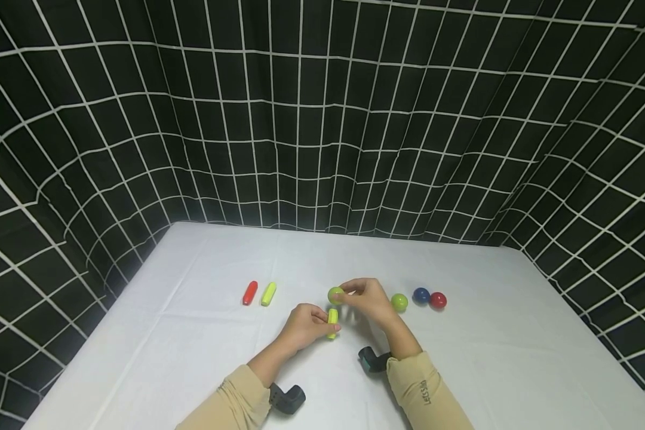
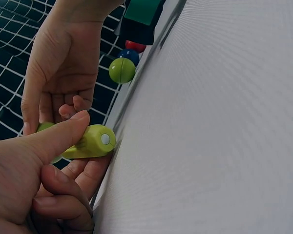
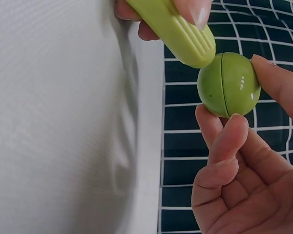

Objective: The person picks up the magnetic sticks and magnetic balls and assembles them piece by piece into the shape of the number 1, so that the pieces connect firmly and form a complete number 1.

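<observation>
My left hand pinches a short yellow-green ridged stick between thumb and fingers; a white dot marks its near end in the left wrist view. My right hand holds a glossy green ball by its fingertips, a thin seam running round it. In the right wrist view the stick's ridged end is right at the ball's upper left side. Seen from the head, the ball is just beyond the stick's far end, over the white table.
Left of the hands lie a red stick and another yellow-green stick. To the right sit a second green ball, a blue ball and a red ball on the white-covered table. A black gridded curtain surrounds it.
</observation>
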The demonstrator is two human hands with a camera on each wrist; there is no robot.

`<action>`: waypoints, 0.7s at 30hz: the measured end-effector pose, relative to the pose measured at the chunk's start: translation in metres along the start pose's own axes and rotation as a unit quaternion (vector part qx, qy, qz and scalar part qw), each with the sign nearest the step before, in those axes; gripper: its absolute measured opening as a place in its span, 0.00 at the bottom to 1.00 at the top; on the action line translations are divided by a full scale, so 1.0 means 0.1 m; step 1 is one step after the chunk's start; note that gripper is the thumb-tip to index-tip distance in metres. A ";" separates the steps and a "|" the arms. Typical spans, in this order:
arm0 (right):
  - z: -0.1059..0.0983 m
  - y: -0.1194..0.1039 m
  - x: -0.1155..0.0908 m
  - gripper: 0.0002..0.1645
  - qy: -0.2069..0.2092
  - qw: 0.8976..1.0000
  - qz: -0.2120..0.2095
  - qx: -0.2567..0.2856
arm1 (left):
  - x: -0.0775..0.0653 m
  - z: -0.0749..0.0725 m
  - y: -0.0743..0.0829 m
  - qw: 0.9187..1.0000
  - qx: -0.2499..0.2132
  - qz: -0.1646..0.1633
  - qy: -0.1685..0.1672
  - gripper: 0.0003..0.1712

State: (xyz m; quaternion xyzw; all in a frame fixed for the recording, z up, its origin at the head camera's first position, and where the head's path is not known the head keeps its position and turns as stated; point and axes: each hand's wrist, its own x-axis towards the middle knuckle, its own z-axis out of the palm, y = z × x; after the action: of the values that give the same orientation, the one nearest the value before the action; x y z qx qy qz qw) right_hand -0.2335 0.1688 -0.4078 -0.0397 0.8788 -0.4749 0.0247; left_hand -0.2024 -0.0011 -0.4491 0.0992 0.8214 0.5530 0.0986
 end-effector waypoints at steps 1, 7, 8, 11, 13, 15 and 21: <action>0.00 0.00 0.00 0.21 -0.002 1.000 -0.003 0.000 | 0.00 0.00 0.00 1.000 0.000 0.000 0.000 0.15; 0.01 0.01 -0.02 0.20 -0.005 1.000 -0.006 -0.005 | 0.00 0.00 0.01 1.000 0.002 0.005 -0.002 0.15; 0.01 0.01 -0.03 0.20 -0.005 1.000 -0.008 -0.008 | 0.00 0.00 0.01 1.000 0.002 0.007 -0.002 0.15; 0.02 0.01 -0.04 0.19 -0.009 1.000 -0.008 -0.010 | 0.00 0.00 0.00 1.000 -0.001 0.009 -0.002 0.14; 0.03 0.01 -0.04 0.18 -0.011 1.000 -0.009 -0.011 | 0.00 0.01 -0.01 1.000 -0.001 0.011 -0.003 0.14; 0.03 0.01 -0.04 0.18 -0.010 1.000 -0.008 -0.009 | 0.00 0.00 -0.01 1.000 -0.003 0.009 -0.003 0.14; 0.04 0.03 -0.04 0.18 -0.009 1.000 -0.009 -0.008 | 0.01 0.00 -0.02 1.000 -0.003 0.011 -0.003 0.14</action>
State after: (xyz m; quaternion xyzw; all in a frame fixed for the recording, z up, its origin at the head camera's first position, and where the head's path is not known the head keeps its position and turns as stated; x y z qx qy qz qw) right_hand -0.2297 0.1678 -0.4125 -0.0524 0.8821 -0.4674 0.0281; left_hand -0.2037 -0.0013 -0.4512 0.1098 0.8181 0.5564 0.0953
